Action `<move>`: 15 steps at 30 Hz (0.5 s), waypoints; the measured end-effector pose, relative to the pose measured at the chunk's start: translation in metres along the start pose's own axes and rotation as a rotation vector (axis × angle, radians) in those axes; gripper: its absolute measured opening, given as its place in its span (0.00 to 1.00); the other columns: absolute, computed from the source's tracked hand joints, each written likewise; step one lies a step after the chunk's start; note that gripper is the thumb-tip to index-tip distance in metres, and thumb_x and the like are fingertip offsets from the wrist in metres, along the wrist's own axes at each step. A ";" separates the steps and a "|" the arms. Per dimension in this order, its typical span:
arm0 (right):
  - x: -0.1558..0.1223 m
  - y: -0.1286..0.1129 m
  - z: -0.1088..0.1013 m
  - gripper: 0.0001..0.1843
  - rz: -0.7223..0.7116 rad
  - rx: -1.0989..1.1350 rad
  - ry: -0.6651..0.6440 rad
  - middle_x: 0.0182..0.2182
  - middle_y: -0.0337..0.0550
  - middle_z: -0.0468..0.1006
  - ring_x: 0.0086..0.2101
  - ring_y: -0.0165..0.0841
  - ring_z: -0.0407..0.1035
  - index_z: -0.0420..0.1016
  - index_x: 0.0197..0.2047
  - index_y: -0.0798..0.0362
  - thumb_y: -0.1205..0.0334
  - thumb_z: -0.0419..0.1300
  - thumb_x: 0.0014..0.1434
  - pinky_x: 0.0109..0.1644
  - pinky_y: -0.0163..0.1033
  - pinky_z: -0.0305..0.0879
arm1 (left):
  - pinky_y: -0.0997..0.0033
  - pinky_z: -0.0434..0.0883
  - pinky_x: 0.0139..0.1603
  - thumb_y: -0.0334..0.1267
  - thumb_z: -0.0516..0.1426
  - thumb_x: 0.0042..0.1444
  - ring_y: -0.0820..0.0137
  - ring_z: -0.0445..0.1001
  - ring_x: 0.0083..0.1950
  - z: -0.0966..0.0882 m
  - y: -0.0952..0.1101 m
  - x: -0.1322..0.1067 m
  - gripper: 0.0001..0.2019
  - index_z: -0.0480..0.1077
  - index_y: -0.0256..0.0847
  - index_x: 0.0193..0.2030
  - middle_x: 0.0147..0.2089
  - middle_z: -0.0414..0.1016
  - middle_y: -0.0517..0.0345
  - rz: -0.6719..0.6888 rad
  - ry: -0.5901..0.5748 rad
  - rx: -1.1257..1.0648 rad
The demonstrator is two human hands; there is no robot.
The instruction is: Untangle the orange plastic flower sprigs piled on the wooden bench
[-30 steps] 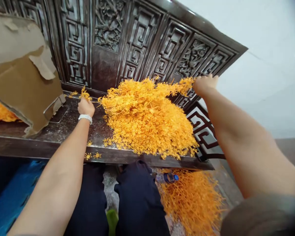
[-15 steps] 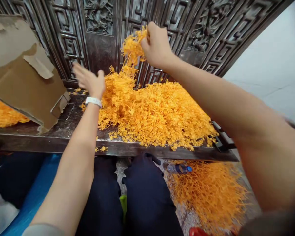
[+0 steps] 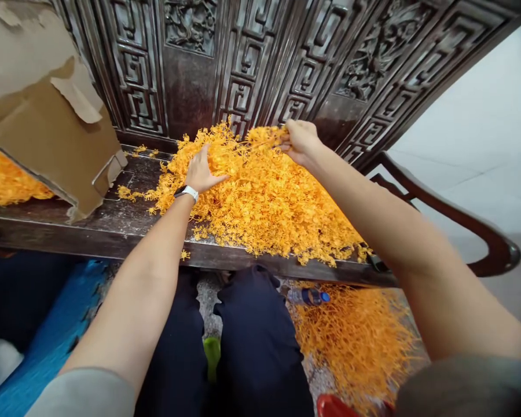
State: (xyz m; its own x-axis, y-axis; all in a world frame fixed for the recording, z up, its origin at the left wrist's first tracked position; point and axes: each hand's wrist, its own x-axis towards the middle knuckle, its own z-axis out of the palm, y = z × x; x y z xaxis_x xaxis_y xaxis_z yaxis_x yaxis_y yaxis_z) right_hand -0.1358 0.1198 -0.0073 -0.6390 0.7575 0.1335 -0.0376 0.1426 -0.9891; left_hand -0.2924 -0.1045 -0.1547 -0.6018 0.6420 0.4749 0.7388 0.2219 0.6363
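Note:
A big heap of orange plastic flower sprigs [image 3: 273, 208] lies on the seat of a dark carved wooden bench [image 3: 125, 231]. My left hand [image 3: 202, 171], with a white wristband, rests flat on the left top of the heap, fingers stretched out. At the back top of the heap my right hand [image 3: 300, 141] is closed, pinching a clump of the orange sprigs. Both hands touch the heap.
A torn cardboard box [image 3: 47, 116] leans on the bench at the left, with more orange sprigs [image 3: 4, 182] under it. Another orange pile [image 3: 356, 341] and a plastic bottle [image 3: 308, 296] lie on the floor. My dark-trousered legs [image 3: 247, 341] are below the bench edge.
My right hand has come down from its raised position with a clump to the back top of the heap. My left hand moved right from the air onto the heap.

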 end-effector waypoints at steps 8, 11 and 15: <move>0.025 -0.009 -0.062 0.20 -0.025 -0.184 0.251 0.23 0.26 0.54 0.20 0.19 0.46 0.50 0.30 0.47 0.71 0.55 0.70 0.25 0.31 0.40 | 0.46 0.41 0.81 0.46 0.71 0.48 0.46 0.48 0.81 0.007 0.007 -0.009 0.59 0.45 0.31 0.81 0.81 0.51 0.35 0.178 -0.148 0.224; 0.046 -0.014 -0.075 0.17 -0.092 -0.362 0.317 0.28 0.28 0.62 0.22 0.15 0.48 0.50 0.32 0.46 0.69 0.51 0.73 0.29 0.35 0.44 | 0.37 0.34 0.79 0.45 0.69 0.48 0.43 0.47 0.81 0.009 0.016 -0.011 0.61 0.40 0.38 0.83 0.82 0.50 0.37 0.129 -0.162 0.300; 0.085 -0.017 -0.098 0.17 -0.140 -0.530 0.414 0.31 0.36 0.70 0.24 0.16 0.56 0.50 0.33 0.46 0.65 0.54 0.72 0.29 0.39 0.52 | 0.34 0.33 0.78 0.49 0.68 0.46 0.40 0.43 0.82 0.012 0.015 -0.016 0.62 0.40 0.41 0.83 0.84 0.45 0.41 0.049 -0.200 0.376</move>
State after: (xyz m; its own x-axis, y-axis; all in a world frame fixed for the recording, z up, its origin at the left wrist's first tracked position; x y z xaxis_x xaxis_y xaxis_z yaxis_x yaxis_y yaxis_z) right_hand -0.1144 0.2438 0.0266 -0.3048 0.8753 0.3753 0.3500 0.4695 -0.8106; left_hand -0.2683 -0.1028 -0.1597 -0.5198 0.7799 0.3487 0.8467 0.4158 0.3321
